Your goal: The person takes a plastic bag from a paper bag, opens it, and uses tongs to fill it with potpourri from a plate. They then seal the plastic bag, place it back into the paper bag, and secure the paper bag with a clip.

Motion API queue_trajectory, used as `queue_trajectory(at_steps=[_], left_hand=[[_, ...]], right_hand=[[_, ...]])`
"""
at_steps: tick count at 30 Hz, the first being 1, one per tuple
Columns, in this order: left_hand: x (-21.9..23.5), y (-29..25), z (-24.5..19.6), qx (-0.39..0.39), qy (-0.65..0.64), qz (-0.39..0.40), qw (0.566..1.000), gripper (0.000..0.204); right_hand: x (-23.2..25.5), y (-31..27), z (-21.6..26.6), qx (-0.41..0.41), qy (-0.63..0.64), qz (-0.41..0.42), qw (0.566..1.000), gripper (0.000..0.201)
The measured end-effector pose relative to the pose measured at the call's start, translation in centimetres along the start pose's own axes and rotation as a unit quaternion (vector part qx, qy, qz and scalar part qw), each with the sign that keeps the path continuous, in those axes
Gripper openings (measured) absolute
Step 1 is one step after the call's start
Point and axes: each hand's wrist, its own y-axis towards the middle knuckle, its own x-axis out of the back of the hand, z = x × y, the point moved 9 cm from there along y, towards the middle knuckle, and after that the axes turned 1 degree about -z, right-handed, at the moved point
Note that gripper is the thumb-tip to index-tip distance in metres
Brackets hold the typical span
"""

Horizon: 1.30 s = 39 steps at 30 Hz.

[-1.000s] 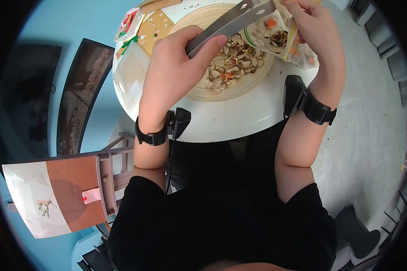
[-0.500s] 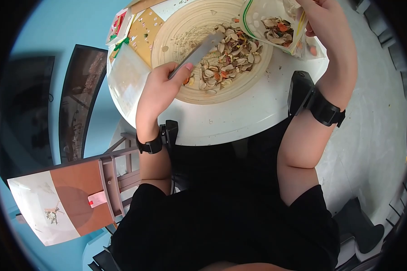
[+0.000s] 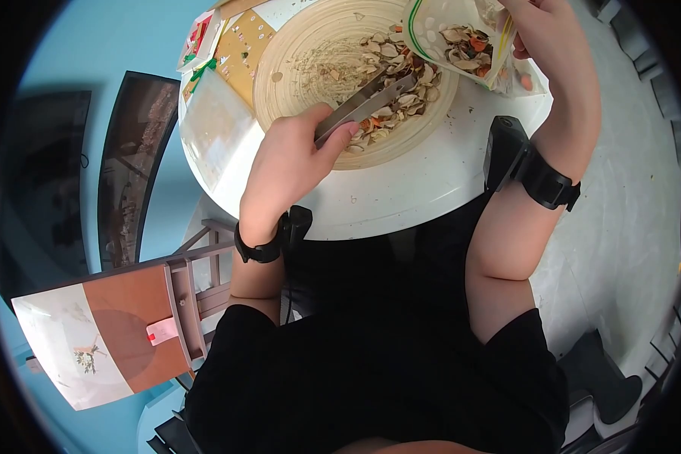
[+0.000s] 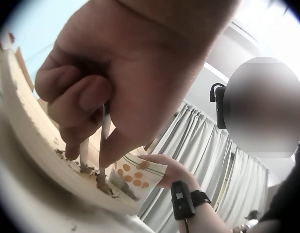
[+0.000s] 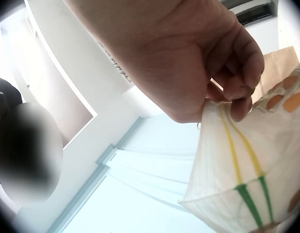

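Observation:
My left hand [image 3: 291, 159] grips metal tongs [image 3: 371, 106] between thumb and fingers. The tips of the tongs reach down into dried petals [image 3: 401, 98], pale with some orange and dark bits, heaped on a round wooden tray [image 3: 386, 155]. In the left wrist view both arms of the tongs [image 4: 105, 131] stand apart, their ends among the petals. At the upper right my right hand [image 3: 545, 34] pinches the top edge of a clear zip bag [image 3: 431, 34], also seen as a dotted bag [image 5: 256, 150] in the right wrist view. Its mouth is open beside the tray, with petals inside.
The white round table [image 3: 424, 204] carries the tray. Left of it lie a clear plastic sheet or bag [image 3: 216, 129], a gold card [image 3: 242, 53] and a small box [image 3: 199, 45] with red inside. A chair [image 3: 197, 303] stands at lower left.
The tongs swung from high near the bag's mouth down to the left over the tray, then right into the petals. My right hand stays at the bag, whose petals now show more plainly.

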Motion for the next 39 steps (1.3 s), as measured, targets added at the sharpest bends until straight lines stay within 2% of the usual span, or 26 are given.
queue_trajectory(at_steps=[9,15,17,22,24,27,31,34,39], left_hand=[[-0.3,0.4,1.7,0.042,-0.098,0.008,0.994,0.035],[2.2,0.1,2.2,0.034,-0.11,-0.036,0.993,0.031],[4.0,-0.3,2.1,0.022,-0.113,-0.072,0.991,0.031],[7.3,-1.1,-1.0,0.002,-0.147,-0.118,0.982,0.028],[6.9,-0.7,-3.1,-0.022,-0.136,-0.118,0.983,0.03],[5.4,0.4,-4.3,-0.056,-0.124,-0.108,0.985,0.035],[5.6,0.4,-0.3,0.033,-0.199,-0.123,0.972,0.039],[4.3,1.2,3.9,0.103,-0.118,-0.111,0.981,0.042],[1.0,2.7,5.0,0.143,-0.113,-0.02,0.983,0.049]], right_hand=[[-0.1,0.0,0.1,-0.001,0.001,0.005,1.0,0.032],[0.1,-0.3,0.5,-0.013,0.001,-0.016,1.0,0.031],[0.2,-0.3,0.6,-0.02,-0.009,0.005,1.0,0.03],[-0.1,-0.3,0.7,0.006,0.011,-0.01,1.0,0.031],[-0.3,-0.4,1.1,0.009,-0.004,-0.016,1.0,0.031],[-0.6,-0.3,1.3,0.015,0.0,0.018,1.0,0.031],[0.5,-0.4,0.6,-0.011,-0.005,-0.003,1.0,0.03],[0.8,-0.4,0.2,-0.016,0.021,-0.005,1.0,0.029],[1.2,0.1,-0.7,-0.005,0.025,-0.003,1.0,0.029]])
